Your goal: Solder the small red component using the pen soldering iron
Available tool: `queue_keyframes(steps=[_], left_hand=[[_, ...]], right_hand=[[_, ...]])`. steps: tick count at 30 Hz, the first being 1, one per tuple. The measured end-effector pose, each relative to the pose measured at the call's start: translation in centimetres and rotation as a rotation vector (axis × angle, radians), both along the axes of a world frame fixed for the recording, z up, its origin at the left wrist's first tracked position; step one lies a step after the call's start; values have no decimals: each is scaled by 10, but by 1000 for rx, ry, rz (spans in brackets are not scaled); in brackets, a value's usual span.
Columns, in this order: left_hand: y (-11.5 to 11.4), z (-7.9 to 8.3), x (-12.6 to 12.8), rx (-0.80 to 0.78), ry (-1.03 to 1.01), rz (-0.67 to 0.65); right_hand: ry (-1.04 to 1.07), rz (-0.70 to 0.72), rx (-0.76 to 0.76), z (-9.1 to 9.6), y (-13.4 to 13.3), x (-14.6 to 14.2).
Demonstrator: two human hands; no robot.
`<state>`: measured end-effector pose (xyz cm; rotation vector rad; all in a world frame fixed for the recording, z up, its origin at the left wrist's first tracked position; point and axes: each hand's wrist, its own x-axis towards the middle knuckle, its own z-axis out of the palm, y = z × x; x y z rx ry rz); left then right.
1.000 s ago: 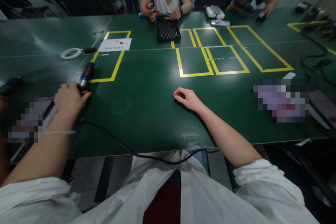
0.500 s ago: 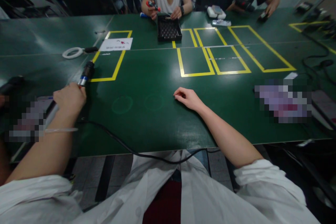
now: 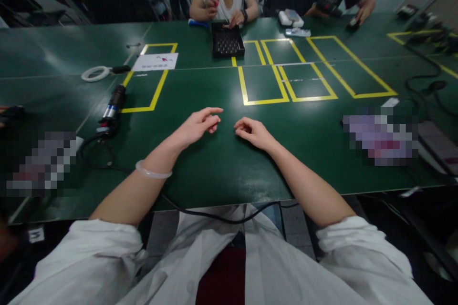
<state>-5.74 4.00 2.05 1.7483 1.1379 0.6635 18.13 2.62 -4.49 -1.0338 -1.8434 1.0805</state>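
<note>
My left hand (image 3: 203, 124) is over the middle of the green table (image 3: 200, 176), its index finger stretched out and the other fingers partly curled, holding nothing. A pale bangle (image 3: 153, 171) circles that wrist. Just to its right, my right hand (image 3: 252, 132) rests on the tabletop with fingers loosely curled together and nothing visible in them. The two hands are a small gap apart. Left of them lies a cylindrical black and silver tool (image 3: 112, 105) with a blue band, joined to a black cable (image 3: 200, 211) that runs along the table's front edge.
Yellow tape outlines (image 3: 265, 102) mark the table. A white sheet (image 3: 155, 61) and a coiled white cable (image 3: 96, 74) lie at the back left. Across the table, a person with a red tool works at a black tray (image 3: 214, 40). Blurred-out items (image 3: 379, 138) lie at both sides.
My left hand has let go of the cylindrical tool, leaving it on the table, and has moved right beside my right hand. My right hand has stayed in place.
</note>
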Motion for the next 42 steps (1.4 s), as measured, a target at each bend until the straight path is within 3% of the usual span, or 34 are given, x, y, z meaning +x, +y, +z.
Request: queue_keyframes(steps=[4,7,13,17,25,34,42], left_hand=[[-5,-14,27,-140,-98,-160],[-7,-27,32,-180,-144,-171],[-6,-41,26,-312,-280,-27],[-4,-43,23,-319,-257,-45],[-4,-46,23,-269,-242,-113],[-6,-49,23,-247,-283,-78],[-8,-46,24,-244,-276,-44]], right_hand=[[186,133,-87,1,-1,-5],[268,244,-126,1,-4,-10],[156,75,-48,-1,-4,-10],[61,12,14,-1,-4,-9],[15,13,44,0,-6,-12],[215,39,-96,-4,-2,-14],[140,30,-20,-2,-1,-11]])
